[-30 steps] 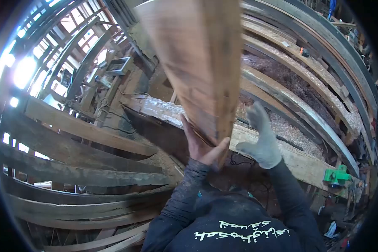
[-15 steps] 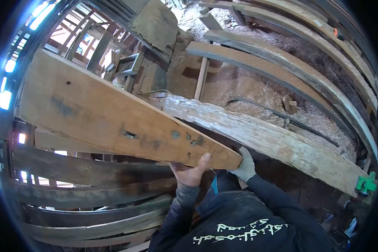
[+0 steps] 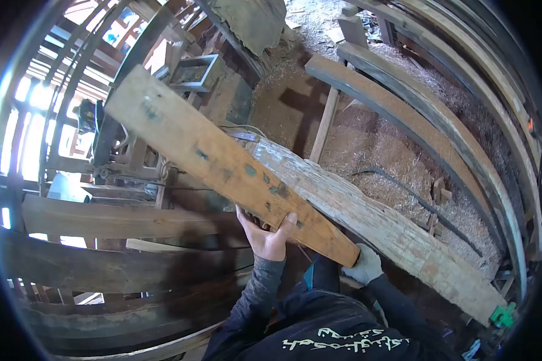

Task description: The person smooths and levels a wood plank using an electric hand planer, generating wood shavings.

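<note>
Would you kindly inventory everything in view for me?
Tapered wooden plank: one, orange, held, centre
Rough straight timber beam: one, whitish, beyond plank
Blocky fitting: one, green, beam's right end
Curved timbers: several, brown, right
Broad wooden boards: several, brown, left
Wood shavings: uncountable, tan, floor
Thin bent rod: one, black, among shavings
Rectangular frame: one, grey, upper left
Left hand: one, bare, under plank
Right hand: one, gloved white, plank's narrow end
Sleeves: two, dark, lower centre
</note>
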A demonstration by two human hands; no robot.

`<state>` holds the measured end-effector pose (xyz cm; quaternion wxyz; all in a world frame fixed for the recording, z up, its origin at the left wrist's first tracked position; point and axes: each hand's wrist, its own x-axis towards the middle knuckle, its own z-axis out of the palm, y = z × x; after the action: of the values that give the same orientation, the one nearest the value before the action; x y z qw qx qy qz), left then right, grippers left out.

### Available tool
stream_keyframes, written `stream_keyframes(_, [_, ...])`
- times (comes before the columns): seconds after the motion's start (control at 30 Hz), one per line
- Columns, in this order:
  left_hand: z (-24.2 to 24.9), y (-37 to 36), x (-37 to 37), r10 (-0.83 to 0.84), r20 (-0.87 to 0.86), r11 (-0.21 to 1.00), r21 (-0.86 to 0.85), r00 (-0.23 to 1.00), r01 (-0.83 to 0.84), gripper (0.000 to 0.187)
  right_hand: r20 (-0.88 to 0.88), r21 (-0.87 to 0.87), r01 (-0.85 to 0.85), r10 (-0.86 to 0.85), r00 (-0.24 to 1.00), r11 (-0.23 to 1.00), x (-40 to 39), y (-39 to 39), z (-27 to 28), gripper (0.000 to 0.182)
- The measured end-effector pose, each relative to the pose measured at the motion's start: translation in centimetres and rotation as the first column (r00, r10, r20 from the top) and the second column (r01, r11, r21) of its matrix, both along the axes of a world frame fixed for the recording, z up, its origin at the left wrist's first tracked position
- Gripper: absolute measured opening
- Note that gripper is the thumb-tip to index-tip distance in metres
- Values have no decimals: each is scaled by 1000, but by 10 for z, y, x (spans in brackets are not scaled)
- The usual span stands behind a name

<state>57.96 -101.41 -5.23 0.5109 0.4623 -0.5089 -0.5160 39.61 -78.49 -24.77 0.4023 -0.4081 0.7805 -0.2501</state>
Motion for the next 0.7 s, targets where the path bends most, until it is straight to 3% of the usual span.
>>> stream_keyframes(0.23, [-66,-31,-4,74,-166,957,290,983,-23,119,-209,331,-88,164,964,940,-25,27,61,79])
stream_keyframes(0.37, [-105,-28,-17,150,-279,899,437,948,-13,114,-219,540,-129,288,932,831,-45,30,108,80])
stream_keyframes(0.43, [-131,-27,-20,169,-247,879,476,954,-33,110,-208,694,-103,335,919,713,-51,26,133,91])
stream_keyframes(0.57, [-170,-28,-26,204,-241,812,583,949,-26,99,-211,761,-108,402,891,639,-67,16,165,85])
stream_keyframes(0.7, [-228,-35,-32,210,-191,746,666,959,-31,98,-212,726,-124,392,895,677,-88,-1,172,74])
